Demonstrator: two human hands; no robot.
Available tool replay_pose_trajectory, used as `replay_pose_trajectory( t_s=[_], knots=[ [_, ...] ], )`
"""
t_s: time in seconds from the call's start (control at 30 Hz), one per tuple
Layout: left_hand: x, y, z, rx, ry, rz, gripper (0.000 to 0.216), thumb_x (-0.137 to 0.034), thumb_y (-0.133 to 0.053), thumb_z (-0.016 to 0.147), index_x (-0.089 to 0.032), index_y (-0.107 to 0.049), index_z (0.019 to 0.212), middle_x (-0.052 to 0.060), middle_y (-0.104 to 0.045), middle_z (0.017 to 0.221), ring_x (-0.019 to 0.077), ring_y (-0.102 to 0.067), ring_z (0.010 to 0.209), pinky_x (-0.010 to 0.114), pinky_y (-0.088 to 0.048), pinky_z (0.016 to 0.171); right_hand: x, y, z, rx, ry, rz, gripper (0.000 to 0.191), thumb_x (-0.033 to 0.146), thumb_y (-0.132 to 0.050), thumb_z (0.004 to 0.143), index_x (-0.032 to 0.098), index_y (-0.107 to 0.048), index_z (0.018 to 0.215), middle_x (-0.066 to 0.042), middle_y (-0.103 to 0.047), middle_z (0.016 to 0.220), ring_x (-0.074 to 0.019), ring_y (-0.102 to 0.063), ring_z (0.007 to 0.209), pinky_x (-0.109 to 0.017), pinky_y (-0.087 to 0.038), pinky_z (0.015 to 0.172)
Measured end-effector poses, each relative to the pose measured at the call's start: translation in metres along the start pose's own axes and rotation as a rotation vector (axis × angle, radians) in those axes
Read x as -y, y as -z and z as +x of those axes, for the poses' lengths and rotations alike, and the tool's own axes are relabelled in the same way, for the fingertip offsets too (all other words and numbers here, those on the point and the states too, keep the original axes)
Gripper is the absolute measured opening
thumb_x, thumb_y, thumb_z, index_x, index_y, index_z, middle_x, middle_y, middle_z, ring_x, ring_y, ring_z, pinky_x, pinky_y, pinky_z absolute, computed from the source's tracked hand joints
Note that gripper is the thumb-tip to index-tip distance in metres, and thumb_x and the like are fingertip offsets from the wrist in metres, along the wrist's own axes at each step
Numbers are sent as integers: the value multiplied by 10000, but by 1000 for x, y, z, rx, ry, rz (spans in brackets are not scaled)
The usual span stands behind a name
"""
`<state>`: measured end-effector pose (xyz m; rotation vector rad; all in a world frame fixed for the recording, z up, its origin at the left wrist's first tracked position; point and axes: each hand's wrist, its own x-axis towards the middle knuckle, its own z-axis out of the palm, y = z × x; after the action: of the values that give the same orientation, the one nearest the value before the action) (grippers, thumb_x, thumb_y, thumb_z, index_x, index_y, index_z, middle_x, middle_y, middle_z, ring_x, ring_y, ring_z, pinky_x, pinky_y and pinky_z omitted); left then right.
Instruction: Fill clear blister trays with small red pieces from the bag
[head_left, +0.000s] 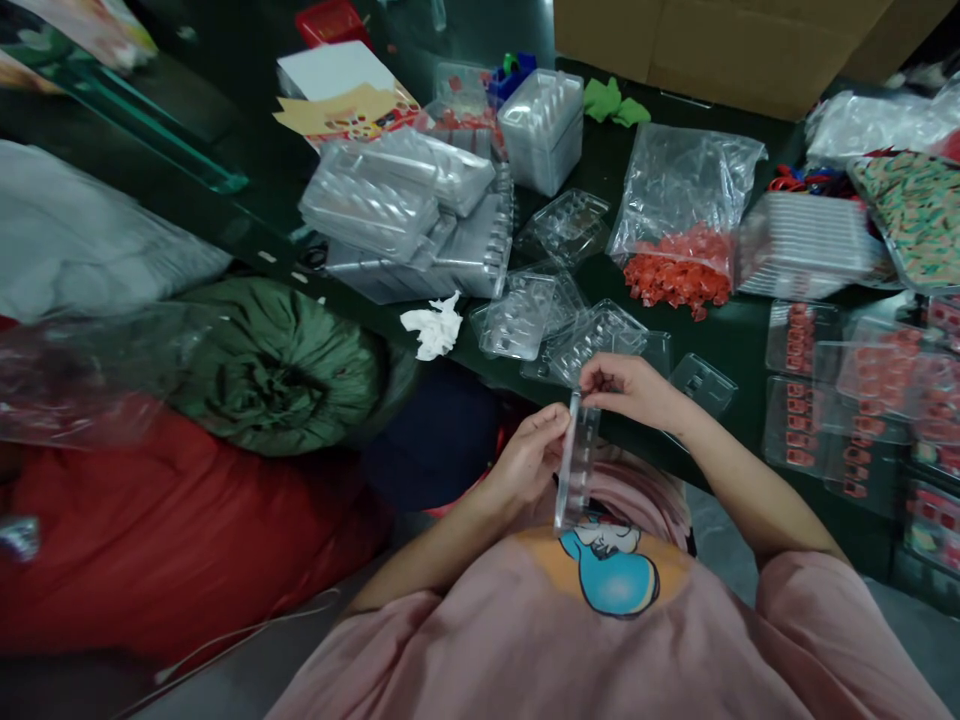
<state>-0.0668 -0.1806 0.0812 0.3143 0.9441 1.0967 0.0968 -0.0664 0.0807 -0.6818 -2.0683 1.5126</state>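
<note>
Tray (pixel 576 470), clear plastic, 1 item, held edge-on in front of the wearer's pink shirt (pixel 600 660), its long side running down toward the lap. Left hand (pixel 531 452): fingers pinched together on the tray's near-left edge, toward the upper part. Right hand (pixel 626 388): thumb and fingers closed at the top end of the tray (the fingertips are small and a little blurred here). Table (pixel 739 335): dark green, just beyond both hands. Loose trays (pixel 517 315): clear, several, scattered and overlapping just past the hands, with 1 more beside the right wrist. Stack (pixel 375 200): clear trays piled flat, beyond the tissue (pixel 435 328), which is white and crumpled near the table edge. Block (pixel 541 130): clear trays nested upright, between the stack and the green cloth (pixel 615 102). Bag (pixel 690 180): clear, lying on the table, with red pieces (pixel 679 272) massed at its near end. Second stack (pixel 810 240): clear trays, just right of the bag. Filled trays (pixel 799 425): spread at the right, with red parts set in rows (some overlap). Carton (pixel 720 45): brown, at the far side. Sack (pixel 277 365): green, gathered, left of the table edge, above red fabric (pixel 112 540).
</note>
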Motion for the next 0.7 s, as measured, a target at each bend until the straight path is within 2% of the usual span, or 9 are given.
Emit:
replay_pose_trajectory(
  t_s=[0.2, 0.43, 0.6, 0.7],
  knots=[
    [-5, -6, -3, 55, 23, 47, 351, -351, -737, 753, -158, -480, 612, -44, -436, 547, 66, -382, 463, 197, -325, 470, 6, 6, 1, 69, 26, -54, 93, 264, -660, 846, 185, -638, 890, -17, -612, 844, -132, -576, 759, -248, -455, 677],
    [-1, -7, -2, 37, 52, 33, 369, -370, -746, 734, -162, -468, 608, -43, -431, 541, 71, -390, 458, 198, -325, 466, 8, 14, 1, 154, 40, -104, 86, 263, -640, 861, 188, -603, 878, -15, -585, 852, -134, -541, 751, -252, -441, 676],
    [0, 0, 2, -1, 11, 18, 341, -349, -734, 751, -159, -484, 618, -41, -442, 547, 68, -389, 477, 196, -326, 482, 4, 18, -4, 151, 23, -64, 123, 292, -658, 854, 192, -600, 898, -33, -610, 933, -141, -558, 785, -269, -463, 713],
    [-5, 8, 7, -5, -46, -31, 340, -326, -716, 769, -160, -469, 605, -39, -427, 550, 74, -406, 505, 200, -357, 512, 5, 26, -10, 136, -21, -14, 164, 315, -663, 855, 195, -616, 957, -25, -635, 907, -141, -585, 779, -269, -478, 715]
  ],
)
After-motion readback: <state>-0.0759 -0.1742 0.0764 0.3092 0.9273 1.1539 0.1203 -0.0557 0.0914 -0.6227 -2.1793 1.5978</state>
